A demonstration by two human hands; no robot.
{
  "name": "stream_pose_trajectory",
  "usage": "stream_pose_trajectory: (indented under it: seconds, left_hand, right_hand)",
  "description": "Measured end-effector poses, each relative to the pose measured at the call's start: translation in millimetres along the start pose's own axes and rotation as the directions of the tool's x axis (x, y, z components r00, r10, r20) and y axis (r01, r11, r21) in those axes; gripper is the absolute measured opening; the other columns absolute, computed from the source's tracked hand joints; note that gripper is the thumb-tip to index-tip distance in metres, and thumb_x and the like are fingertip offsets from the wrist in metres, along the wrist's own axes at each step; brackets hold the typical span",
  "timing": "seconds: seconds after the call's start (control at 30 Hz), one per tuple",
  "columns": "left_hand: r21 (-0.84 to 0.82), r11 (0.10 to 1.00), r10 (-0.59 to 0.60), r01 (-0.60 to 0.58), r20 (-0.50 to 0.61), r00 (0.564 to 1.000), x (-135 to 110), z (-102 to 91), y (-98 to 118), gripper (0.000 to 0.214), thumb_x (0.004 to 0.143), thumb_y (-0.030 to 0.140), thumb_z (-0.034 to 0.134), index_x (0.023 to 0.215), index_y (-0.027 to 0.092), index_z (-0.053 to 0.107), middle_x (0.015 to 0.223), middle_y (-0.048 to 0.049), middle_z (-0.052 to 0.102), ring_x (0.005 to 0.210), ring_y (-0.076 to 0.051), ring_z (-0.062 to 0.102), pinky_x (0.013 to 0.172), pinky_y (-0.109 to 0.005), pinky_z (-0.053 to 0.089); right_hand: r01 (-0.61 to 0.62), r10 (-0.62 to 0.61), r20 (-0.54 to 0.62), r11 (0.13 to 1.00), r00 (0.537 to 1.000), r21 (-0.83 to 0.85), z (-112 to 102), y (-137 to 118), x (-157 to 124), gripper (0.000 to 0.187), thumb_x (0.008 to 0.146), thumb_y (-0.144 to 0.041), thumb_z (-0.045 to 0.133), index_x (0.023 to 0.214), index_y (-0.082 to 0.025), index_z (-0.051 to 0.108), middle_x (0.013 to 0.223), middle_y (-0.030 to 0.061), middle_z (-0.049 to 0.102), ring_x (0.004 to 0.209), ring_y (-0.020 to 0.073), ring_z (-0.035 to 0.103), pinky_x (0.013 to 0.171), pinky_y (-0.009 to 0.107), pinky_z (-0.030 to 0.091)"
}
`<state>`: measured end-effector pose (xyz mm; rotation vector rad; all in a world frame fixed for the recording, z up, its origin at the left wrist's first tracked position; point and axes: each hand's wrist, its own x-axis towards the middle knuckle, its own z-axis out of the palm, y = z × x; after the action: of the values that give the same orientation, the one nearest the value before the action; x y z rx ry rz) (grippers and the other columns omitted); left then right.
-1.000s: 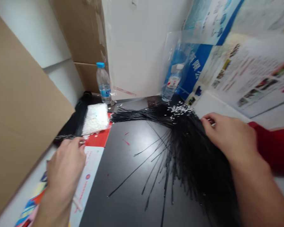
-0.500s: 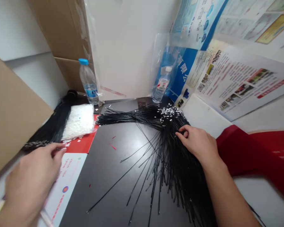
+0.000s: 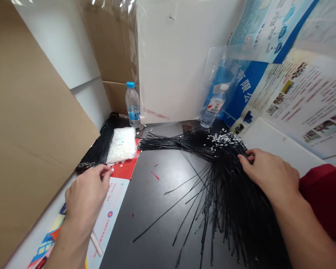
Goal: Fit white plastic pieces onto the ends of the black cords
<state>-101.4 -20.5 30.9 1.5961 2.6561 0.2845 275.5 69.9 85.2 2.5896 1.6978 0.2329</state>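
My left hand [image 3: 86, 190] is at the left with thumb and forefinger pinched over the red paper [image 3: 126, 170]. A small white piece [image 3: 112, 170] shows at these fingertips. Just beyond lies a clear bag of white pieces [image 3: 121, 145]. On the right, my right hand [image 3: 271, 173] bends its fingers into a pinch at the upper edge of a large pile of black wires [image 3: 240, 209]; what exactly is between the fingertips is too small to make out. Many tiny white pieces [image 3: 225, 140] cluster at the top of that pile.
Another black wire bundle [image 3: 100, 145] lies left of the bag. Two water bottles, one blue-capped [image 3: 133, 108] and one white-capped [image 3: 212, 110], stand at the back wall. A cardboard panel [image 3: 39, 130] rises at the left, and dark red cloth [image 3: 323, 201] is at the right.
The view has swung to the left, so everything sits further right in the picture. My left hand stays by the white pieces and my right hand by the black wires.
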Motion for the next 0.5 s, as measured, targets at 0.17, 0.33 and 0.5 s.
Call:
stream_pose_trajectory:
  seconds: [0.17,0.33,0.5]
  left_hand:
    - [-0.021,0.998,0.049,-0.051,-0.075,0.996,-0.6,4.4,-4.4,0.032,0.096,0.034,0.042,0.098,0.023,0.072,0.090,-0.0155,0.076,0.065,-0.032,0.066,0.052,-0.035,0.034]
    - [-0.111,0.970,0.192,-0.215,-0.184,0.964,-2.3,13.7,9.3,0.024,0.097,0.028,0.045,0.098,0.022,0.068,0.097,-0.0096,0.076,0.072,-0.026,0.068,0.057,-0.033,0.039]
    - [-0.131,0.831,0.497,-0.541,-0.261,0.827,-5.2,27.5,29.9,0.016,0.098,0.021,0.049,0.096,0.021,0.065,0.095,-0.0053,0.074,0.085,-0.023,0.070,0.064,-0.031,0.044]
  right_hand:
    - [0.244,-0.243,-0.059,0.970,0.968,0.005,3.4,-36.6,-6.2,0.032,0.096,-0.040,0.047,0.111,-0.022,0.069,0.111,0.0102,0.074,0.093,0.0304,0.070,0.064,0.034,0.042]
    - [0.607,-0.603,-0.088,0.795,0.793,0.027,-4.3,-105.7,-18.2,0.024,0.096,-0.034,0.048,0.102,-0.022,0.069,0.106,0.0067,0.074,0.095,0.0263,0.070,0.062,0.030,0.042]
    - [0.815,-0.808,-0.118,0.561,0.578,0.146,-4.1,-184.7,-31.3,0.024,0.096,-0.025,0.047,0.106,-0.020,0.068,0.108,0.0094,0.072,0.096,0.0235,0.069,0.071,0.029,0.047]
